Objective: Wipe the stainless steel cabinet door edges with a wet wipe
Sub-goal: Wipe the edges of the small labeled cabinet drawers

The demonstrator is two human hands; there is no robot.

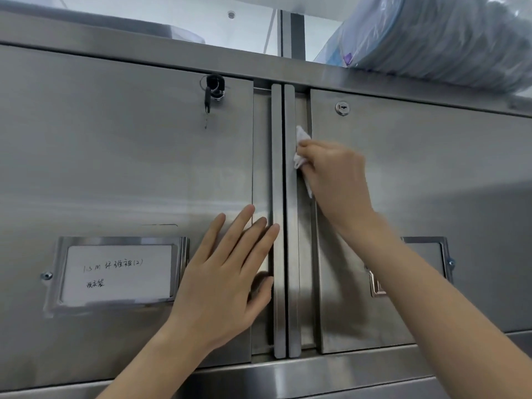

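Currently, right hand (335, 174) is bunching the wet wipe (301, 136) in curled fingers against the door edge (292, 254) just right of the centre seam (285, 298), left hand (227, 272) is lying flat and empty left of the seam; risk: the wadded wipe is probably missing the edge's inner lip.

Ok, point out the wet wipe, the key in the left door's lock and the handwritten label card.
wet wipe (302, 135), head view: its upper white tip.
key (207, 99), head view: its black head.
label card (132, 287), head view: blank white area beside the writing.
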